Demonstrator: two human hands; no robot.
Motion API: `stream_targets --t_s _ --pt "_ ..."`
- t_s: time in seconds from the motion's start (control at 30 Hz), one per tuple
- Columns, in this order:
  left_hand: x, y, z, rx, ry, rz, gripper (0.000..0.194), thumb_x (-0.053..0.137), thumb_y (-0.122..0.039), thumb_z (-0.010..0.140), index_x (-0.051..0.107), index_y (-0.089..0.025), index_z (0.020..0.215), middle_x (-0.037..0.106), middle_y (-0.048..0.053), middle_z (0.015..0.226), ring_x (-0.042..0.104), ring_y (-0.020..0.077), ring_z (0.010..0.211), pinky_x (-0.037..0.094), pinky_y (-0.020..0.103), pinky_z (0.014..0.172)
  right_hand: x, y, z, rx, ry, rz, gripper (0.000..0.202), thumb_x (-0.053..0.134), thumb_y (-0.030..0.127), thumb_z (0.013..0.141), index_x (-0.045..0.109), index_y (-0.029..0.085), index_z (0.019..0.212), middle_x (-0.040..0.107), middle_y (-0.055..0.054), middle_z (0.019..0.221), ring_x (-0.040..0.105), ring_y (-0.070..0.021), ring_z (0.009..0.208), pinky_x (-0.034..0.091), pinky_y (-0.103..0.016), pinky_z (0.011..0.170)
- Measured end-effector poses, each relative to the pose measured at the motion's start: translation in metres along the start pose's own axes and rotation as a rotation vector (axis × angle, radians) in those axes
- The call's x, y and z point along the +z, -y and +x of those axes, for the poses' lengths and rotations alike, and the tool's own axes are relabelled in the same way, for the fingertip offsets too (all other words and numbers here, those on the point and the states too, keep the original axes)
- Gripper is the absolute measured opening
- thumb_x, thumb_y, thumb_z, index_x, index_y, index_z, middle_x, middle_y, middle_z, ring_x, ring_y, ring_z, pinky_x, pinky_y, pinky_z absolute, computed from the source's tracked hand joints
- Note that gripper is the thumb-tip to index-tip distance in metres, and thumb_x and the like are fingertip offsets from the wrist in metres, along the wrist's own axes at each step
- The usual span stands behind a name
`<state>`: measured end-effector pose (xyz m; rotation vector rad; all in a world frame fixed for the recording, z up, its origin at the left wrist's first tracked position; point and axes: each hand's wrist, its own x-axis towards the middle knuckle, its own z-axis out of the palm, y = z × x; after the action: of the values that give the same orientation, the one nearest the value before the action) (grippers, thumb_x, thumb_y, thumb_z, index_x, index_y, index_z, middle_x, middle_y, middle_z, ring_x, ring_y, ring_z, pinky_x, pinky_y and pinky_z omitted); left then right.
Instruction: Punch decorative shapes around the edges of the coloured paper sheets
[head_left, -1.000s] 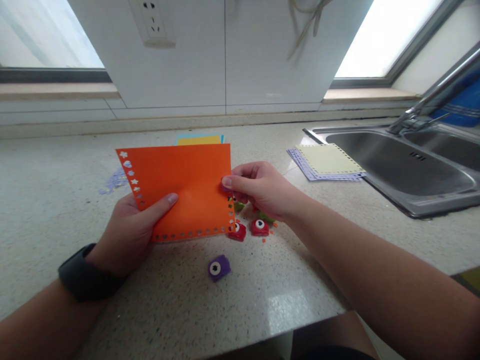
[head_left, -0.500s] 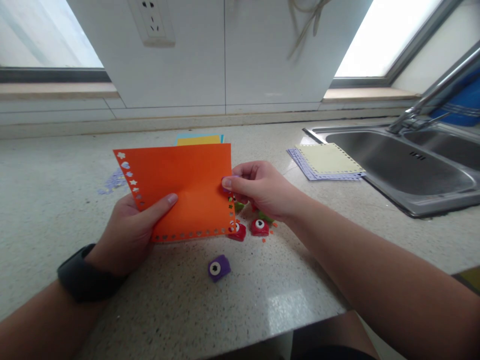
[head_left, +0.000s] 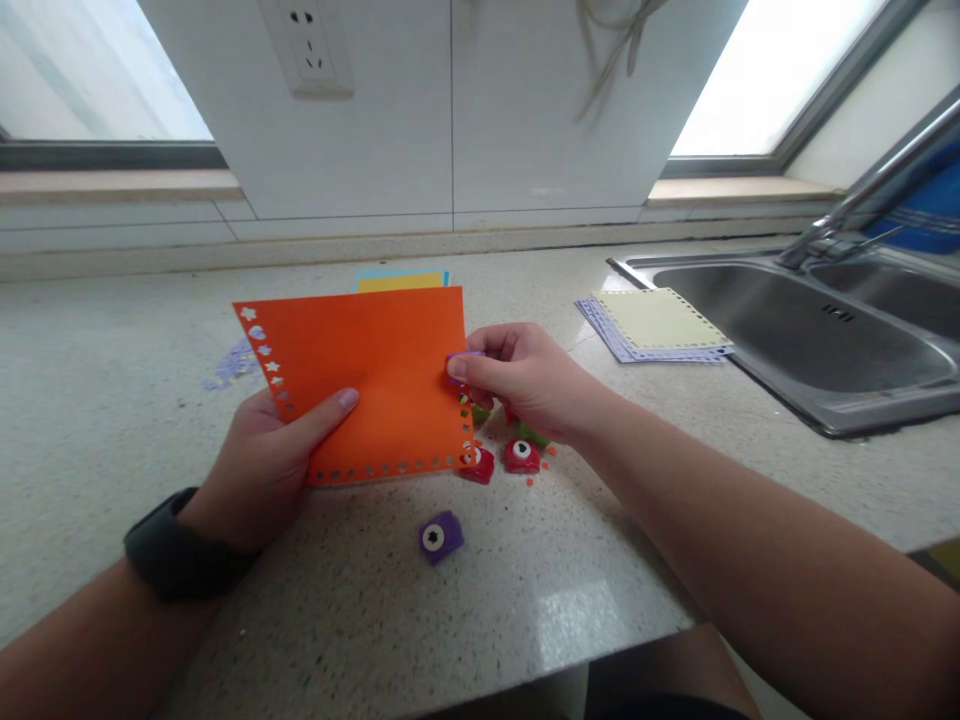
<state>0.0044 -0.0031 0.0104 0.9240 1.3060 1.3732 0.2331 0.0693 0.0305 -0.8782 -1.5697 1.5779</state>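
An orange sheet of paper (head_left: pixel 367 360) is held up over the counter, with small shapes punched along its left, bottom and lower right edges. My left hand (head_left: pixel 277 450) grips its lower left part, thumb on the front and fingers hidden behind. At the right edge, my right hand (head_left: pixel 517 375) pinches a purple craft punch (head_left: pixel 456 368), mostly covered by the fingers, against the paper. Two red craft punches, one partly behind the sheet's corner (head_left: pixel 478 466) and one beside it (head_left: pixel 522 456), lie below. A purple craft punch (head_left: pixel 441 537) rests nearer to me.
Green punches (head_left: pixel 534 434) and orange paper bits lie under my right hand. Lilac scraps (head_left: pixel 231 364) are piled at the left. Blue and yellow sheets (head_left: pixel 401 283) lie behind. Punched cream and lilac sheets (head_left: pixel 660 318) lie beside the steel sink (head_left: pixel 795 400).
Almost nothing differs. The whole view has shifted slightly, and both hands keep their hold on the paper and the purple punch at its right edge.
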Motion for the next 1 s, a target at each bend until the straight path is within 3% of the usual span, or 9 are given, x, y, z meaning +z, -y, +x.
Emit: stream_targets --t_s 0.17,0.53,0.77,1.0 --pt "0.000 0.001 0.000 -0.012 0.005 -0.019 0.041 0.084 -0.028 0.075 0.075 -0.021 0.114 0.079 0.008 0.112 0.078 0.0285 0.089 0.067 0.037 0.074 -0.001 0.002 0.001 0.015 -0.013 -0.004 0.024 0.076 0.039 0.079 0.066 0.018 0.072 0.060 0.000 0.065 0.048 -0.0097 0.053 0.033 -0.025 0.045" --pt "-0.001 0.003 0.003 -0.003 0.010 -0.051 0.029 0.084 -0.029 0.076 0.078 -0.024 0.104 0.080 0.004 0.107 0.078 0.0274 0.087 0.067 0.034 0.071 -0.009 0.008 0.005 -0.005 -0.175 0.198 0.024 0.072 0.037 0.081 0.066 0.016 0.070 0.061 -0.002 0.072 0.051 -0.0099 0.056 0.044 -0.027 0.056" --pt "-0.003 0.006 0.005 -0.005 0.034 -0.088 0.032 0.082 -0.027 0.079 0.076 -0.023 0.109 0.080 0.006 0.110 0.078 0.0268 0.088 0.067 0.034 0.072 -0.018 0.009 0.008 -0.051 -0.266 -0.014 0.027 0.068 0.042 0.083 0.068 0.017 0.073 0.064 -0.004 0.074 0.051 -0.0114 0.056 0.042 -0.029 0.056" --pt "-0.001 0.005 0.004 0.007 0.035 -0.111 0.037 0.081 -0.024 0.080 0.073 -0.023 0.116 0.079 0.006 0.113 0.077 0.0274 0.093 0.067 0.036 0.077 -0.021 0.008 0.007 -0.070 -0.236 -0.191 0.027 0.067 0.044 0.084 0.072 0.018 0.079 0.067 -0.003 0.075 0.054 -0.0136 0.063 0.043 -0.030 0.061"
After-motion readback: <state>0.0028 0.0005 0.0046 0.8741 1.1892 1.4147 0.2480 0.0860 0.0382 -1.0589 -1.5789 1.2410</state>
